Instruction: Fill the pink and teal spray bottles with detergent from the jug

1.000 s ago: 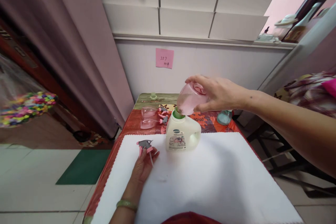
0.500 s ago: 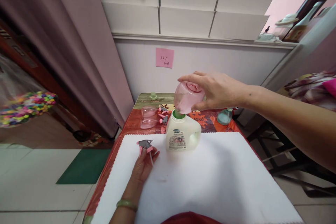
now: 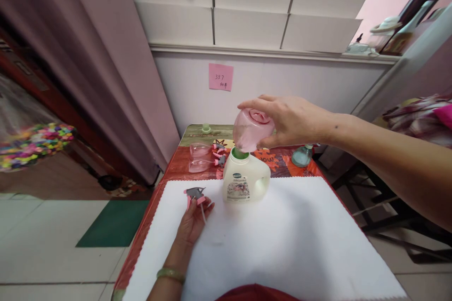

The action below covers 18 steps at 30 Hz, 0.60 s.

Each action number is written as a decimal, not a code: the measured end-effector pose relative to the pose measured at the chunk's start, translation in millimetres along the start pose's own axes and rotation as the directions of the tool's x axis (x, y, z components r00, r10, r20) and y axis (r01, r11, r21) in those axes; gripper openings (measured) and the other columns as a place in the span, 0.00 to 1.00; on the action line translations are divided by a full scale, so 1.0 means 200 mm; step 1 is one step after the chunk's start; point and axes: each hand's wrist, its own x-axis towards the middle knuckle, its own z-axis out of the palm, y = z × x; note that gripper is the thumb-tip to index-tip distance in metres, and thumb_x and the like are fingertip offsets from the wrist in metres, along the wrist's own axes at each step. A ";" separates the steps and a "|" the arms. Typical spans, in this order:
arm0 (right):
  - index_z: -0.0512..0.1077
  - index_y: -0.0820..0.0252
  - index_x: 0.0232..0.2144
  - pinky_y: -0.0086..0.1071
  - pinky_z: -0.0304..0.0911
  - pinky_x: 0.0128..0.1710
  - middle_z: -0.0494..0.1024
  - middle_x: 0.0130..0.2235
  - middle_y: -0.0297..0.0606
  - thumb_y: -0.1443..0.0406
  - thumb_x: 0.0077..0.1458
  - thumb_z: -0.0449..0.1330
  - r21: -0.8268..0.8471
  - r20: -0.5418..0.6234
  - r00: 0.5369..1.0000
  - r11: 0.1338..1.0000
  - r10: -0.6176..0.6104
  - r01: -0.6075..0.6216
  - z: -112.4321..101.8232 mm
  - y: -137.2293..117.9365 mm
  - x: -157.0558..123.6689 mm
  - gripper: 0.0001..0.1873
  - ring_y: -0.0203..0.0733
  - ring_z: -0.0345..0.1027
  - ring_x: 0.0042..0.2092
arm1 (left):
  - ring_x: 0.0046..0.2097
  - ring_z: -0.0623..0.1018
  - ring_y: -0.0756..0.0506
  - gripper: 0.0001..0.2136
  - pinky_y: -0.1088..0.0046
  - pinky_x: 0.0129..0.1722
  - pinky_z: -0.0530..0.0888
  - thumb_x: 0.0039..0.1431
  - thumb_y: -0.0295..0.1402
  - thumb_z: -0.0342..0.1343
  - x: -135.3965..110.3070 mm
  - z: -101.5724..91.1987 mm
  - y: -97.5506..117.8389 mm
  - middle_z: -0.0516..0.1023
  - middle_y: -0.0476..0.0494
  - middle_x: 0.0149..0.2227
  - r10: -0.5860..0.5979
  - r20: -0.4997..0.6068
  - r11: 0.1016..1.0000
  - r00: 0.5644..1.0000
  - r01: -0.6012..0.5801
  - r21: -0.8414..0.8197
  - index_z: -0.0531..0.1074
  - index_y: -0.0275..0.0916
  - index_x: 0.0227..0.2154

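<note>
My right hand [image 3: 289,120] grips a clear pink bottle [image 3: 251,130] turned upside down, its mouth right over the green neck of a white detergent jug [image 3: 245,180]. The jug stands upright on a white cloth [image 3: 282,240]. My left hand [image 3: 193,222] rests on the cloth to the jug's left, its fingers closed round a pink and grey spray trigger head [image 3: 196,194] with a thin tube hanging from it.
Two empty pink spray bottles [image 3: 201,157] lie behind the cloth on the red patterned table [image 3: 176,164]. A teal bottle [image 3: 302,156] stands at the back right and a green cap [image 3: 206,128] at the far edge. A pink note [image 3: 221,77] hangs on the wall.
My right hand has lifted the pink bottle a little and tipped it more steeply over the jug's neck. The left hand has stayed still.
</note>
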 end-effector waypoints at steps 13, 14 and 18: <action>0.62 0.48 0.64 0.36 0.61 0.39 0.75 0.56 0.44 0.55 0.46 0.68 -0.014 -0.003 1.000 1.000 0.017 -0.017 -0.01 -0.01 -0.01 0.44 0.53 0.73 0.46 | 0.42 0.83 0.43 0.06 0.55 0.54 0.77 0.62 0.32 0.61 0.00 0.01 0.00 0.84 0.37 0.37 -0.002 -0.007 1.000 1.000 0.002 -0.003 0.79 0.34 0.38; 0.62 0.48 0.65 0.36 0.61 0.39 0.75 0.56 0.43 0.55 0.46 0.68 -0.015 -0.004 1.000 1.000 0.016 -0.016 -0.01 -0.01 -0.01 0.44 0.53 0.73 0.46 | 0.42 0.83 0.43 0.06 0.55 0.54 0.77 0.62 0.32 0.61 0.00 0.01 0.00 0.84 0.38 0.37 -0.001 -0.006 1.000 1.000 0.001 -0.001 0.79 0.34 0.38; 0.62 0.47 0.65 0.37 0.62 0.39 0.75 0.56 0.43 0.55 0.46 0.68 -0.010 -0.005 1.000 1.000 0.012 -0.012 0.00 0.00 0.00 0.44 0.53 0.73 0.46 | 0.42 0.83 0.43 0.06 0.56 0.54 0.77 0.61 0.32 0.63 0.00 0.01 0.00 0.84 0.38 0.37 -0.002 -0.004 1.000 1.000 0.002 0.008 0.79 0.34 0.38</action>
